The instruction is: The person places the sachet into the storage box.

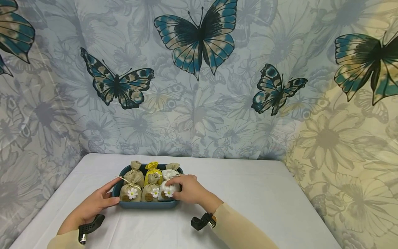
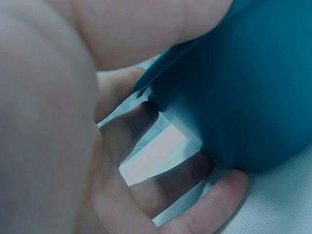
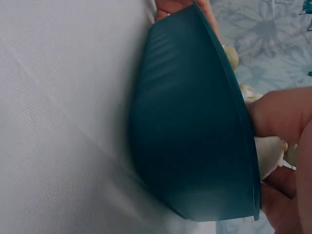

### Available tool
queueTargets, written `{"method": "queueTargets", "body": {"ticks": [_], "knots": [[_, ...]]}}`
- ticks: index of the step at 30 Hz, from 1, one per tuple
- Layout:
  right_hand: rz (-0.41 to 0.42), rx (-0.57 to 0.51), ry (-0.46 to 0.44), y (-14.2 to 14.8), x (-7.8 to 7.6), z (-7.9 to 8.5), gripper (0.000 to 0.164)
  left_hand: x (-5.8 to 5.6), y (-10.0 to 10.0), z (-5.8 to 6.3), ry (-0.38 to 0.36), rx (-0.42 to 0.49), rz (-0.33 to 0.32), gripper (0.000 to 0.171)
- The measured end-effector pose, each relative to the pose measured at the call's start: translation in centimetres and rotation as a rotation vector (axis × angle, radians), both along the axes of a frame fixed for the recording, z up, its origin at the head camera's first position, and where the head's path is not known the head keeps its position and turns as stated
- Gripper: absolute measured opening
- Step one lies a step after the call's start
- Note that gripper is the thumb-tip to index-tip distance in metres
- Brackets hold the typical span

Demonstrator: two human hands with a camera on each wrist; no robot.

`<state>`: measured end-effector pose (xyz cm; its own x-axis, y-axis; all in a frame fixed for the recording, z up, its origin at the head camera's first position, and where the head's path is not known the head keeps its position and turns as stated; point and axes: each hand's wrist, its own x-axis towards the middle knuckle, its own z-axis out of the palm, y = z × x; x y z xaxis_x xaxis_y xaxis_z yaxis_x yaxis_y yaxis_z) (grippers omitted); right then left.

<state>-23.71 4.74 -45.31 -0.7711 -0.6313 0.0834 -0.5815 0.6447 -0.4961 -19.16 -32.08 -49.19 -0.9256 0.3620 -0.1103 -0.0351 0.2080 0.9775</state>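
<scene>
A dark teal tray (image 1: 147, 205) stands on the white table, packed with small drawstring sachets. At its front right is a white sachet (image 1: 163, 187) with a white daisy; my right hand (image 1: 188, 189) pinches it between thumb and fingers, hiding its right side. Beside it sit a tan sachet (image 1: 149, 191) and, at front left, another tan sachet (image 1: 126, 190) tied with cord. Behind them a yellow sachet (image 1: 151, 166) shows between tan tops. My left hand (image 1: 98, 201) rests spread against the tray's left end; in the left wrist view its fingertips touch the outer teal wall (image 2: 243, 97).
White cloth covers the table (image 1: 248, 193), whose far edge meets a hanging fabric backdrop (image 1: 199, 114) with butterflies and flowers. A black wrist camera (image 1: 90, 226) is on the left wrist, and another black camera (image 1: 202, 221) on the right.
</scene>
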Motion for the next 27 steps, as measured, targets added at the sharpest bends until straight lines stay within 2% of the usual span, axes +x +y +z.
{"method": "queueTargets", "body": {"ticks": [5, 11, 18, 20, 23, 27], "knots": [[0.039, -0.041, -0.029, 0.7, 0.0, -0.5, 0.04, 0.0, 0.1, 0.1, -0.002, -0.006, 0.003, 0.082], [0.047, -0.072, -0.019, 1.3, 0.2, -1.1, 0.036, 0.0, 0.0, 0.2, -0.006, 0.001, 0.001, 0.082], [0.056, -0.124, -0.027, 1.7, 0.4, -1.2, 0.039, 0.2, -0.1, 0.1, -0.005, -0.008, 0.008, 0.083], [0.036, -0.186, -0.036, 2.0, 0.4, -1.4, 0.039, 0.2, -0.1, 0.1, -0.005, -0.007, 0.008, 0.082], [-0.012, -0.334, -0.058, 2.4, 0.5, -1.6, 0.039, 0.3, 0.0, 0.1, -0.007, -0.001, 0.006, 0.082], [-0.104, -0.507, -0.062, 3.1, 0.5, -1.5, 0.037, 0.4, 0.0, 0.3, -0.015, -0.017, -0.003, 0.082]]}}
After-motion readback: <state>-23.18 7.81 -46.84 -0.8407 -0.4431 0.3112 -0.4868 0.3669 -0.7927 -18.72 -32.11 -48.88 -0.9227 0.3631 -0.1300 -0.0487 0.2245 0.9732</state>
